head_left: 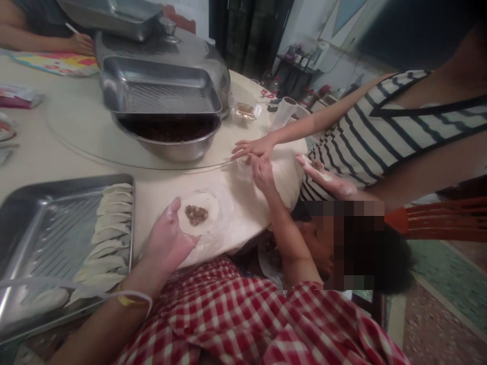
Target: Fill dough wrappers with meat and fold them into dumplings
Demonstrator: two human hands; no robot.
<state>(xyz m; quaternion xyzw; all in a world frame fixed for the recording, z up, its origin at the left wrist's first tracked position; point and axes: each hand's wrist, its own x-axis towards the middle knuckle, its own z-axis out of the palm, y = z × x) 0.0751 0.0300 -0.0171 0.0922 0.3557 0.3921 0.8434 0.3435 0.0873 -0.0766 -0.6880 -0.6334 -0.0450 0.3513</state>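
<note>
A round dumpling wrapper [211, 208] with a clump of minced filling [196, 215] at its centre rests at my left hand [169, 238]. The thumb and fingers of that hand curve round the wrapper's near edge, and flour dusts the skin. Further right, my right hand [263, 175] reaches over the table's edge with its fingers bent together, touching or very close to a co-worker's outstretched hand [256, 147]. What my right fingers pinch, if anything, is hidden. To the left, a metal tray [49, 218] holds a row of folded dumplings [112, 220].
A steel bowl [171, 147] of dark filling stands behind, partly covered by an empty metal pan [163, 83]. The striped-shirt co-worker's other hand [323, 175] holds a filled wrapper. A person's head [365, 248] is close at my right. Another person's hand [81, 43] shows far left.
</note>
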